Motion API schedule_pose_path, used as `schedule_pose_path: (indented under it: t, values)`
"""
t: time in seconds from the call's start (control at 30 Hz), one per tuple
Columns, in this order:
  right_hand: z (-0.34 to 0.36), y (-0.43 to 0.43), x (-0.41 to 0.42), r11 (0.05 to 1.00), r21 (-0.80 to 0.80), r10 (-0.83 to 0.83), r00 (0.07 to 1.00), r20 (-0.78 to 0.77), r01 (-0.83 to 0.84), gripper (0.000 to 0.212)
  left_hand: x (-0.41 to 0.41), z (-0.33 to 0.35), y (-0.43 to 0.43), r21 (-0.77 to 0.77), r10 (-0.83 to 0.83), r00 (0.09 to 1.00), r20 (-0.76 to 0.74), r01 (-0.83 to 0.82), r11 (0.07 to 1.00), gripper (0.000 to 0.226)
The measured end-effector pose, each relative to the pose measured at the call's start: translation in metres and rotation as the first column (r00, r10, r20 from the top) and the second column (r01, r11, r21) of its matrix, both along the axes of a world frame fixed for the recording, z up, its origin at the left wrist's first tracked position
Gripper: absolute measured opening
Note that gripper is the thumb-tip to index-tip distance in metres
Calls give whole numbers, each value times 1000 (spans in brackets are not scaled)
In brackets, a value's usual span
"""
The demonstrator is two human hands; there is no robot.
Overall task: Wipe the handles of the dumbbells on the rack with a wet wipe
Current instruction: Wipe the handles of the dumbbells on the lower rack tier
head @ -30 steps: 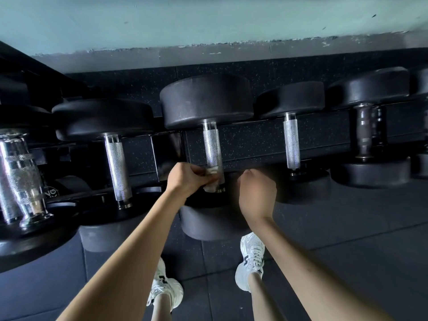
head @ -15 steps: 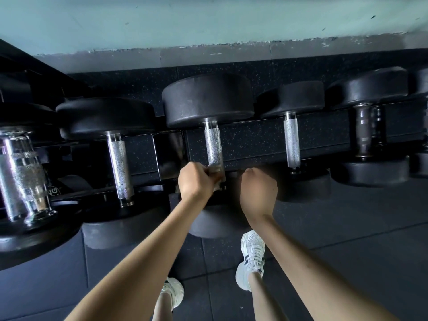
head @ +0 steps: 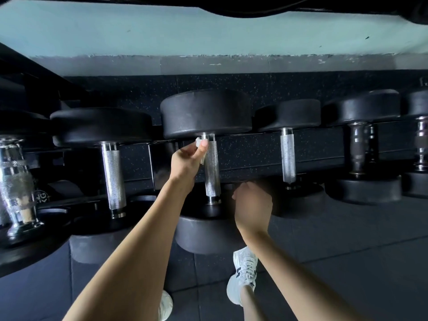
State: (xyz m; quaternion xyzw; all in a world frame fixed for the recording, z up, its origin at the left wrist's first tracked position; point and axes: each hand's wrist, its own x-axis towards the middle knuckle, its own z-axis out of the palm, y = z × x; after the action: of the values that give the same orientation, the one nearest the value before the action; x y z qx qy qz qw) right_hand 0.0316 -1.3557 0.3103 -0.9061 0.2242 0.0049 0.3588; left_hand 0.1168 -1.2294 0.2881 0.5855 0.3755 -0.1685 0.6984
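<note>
The dumbbells lie side by side across the rack [head: 159, 167], each with one black head at the far side and one at the near side, so every bare metal handle points toward the person and can be reached from above. The left hand [head: 186, 159] is at the far end of the middle handle [head: 212, 169], just under the big far head [head: 206, 113]. Its fingers [head: 203, 147] are clamped on the small white wet wipe [head: 198, 142] and press it against the left side of the metal. I think the wipe is pinched in this folded way so that it can slide along the rough knurled part without slipping out. The right hand [head: 253, 207] is low, beside the near end of the same handle. Its back faces the camera and its fingers are hidden, so I cannot tell if they are curled on something. It probably steadies the body or the weight. The left neighbour handle [head: 113, 177] and the right neighbour handle [head: 287, 156] are free, with no hand on them. Below, one white shoe [head: 245, 272] stands on the dark floor [head: 347, 251].
</note>
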Motion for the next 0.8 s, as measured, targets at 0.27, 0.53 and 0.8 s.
schedule_pose_path:
  t: [0.27, 0.53, 0.8]
  values:
    - [8, 2, 1, 999, -12, -39, 999, -31, 39, 33, -43, 8, 4, 457, -441, 895, -67, 421, 784, 30]
    - [17, 7, 4, 994, -109, -28, 1000, 7, 29, 25, -77, 61, 39, 437, -462, 886, -46, 434, 788, 21]
    - [85, 118, -2, 625, 709, 55, 888, -457, 326, 26, -100, 110, 107, 723, -469, 883, 15, 314, 615, 34]
